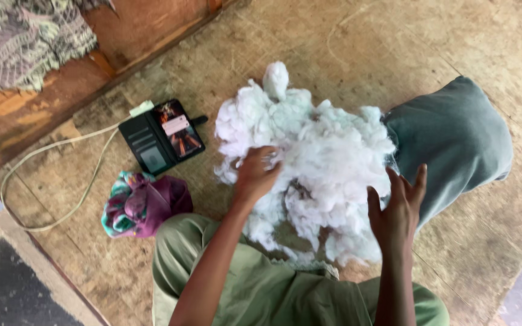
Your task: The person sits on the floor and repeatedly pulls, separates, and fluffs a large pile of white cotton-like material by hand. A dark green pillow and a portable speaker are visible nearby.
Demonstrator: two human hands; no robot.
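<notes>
A big heap of white fluffy stuffing (321, 157) lies on the wooden floor in front of me. My left hand (256, 174) rests on the heap's left side with its fingers closed into the fibre. My right hand (397, 208) hovers at the heap's right edge, fingers spread and apart, holding nothing. A grey-green fabric cushion cover (454, 139), partly filled, lies to the right with its mouth against the stuffing. My knees in olive-green cloth (261, 284) sit below the heap.
An open black wallet case with a phone (161, 137) lies left of the heap, a pale cable (49, 151) looping from it. A bundled purple and teal cloth (143, 204) sits near my left knee. A patterned fabric (25, 36) hangs top left.
</notes>
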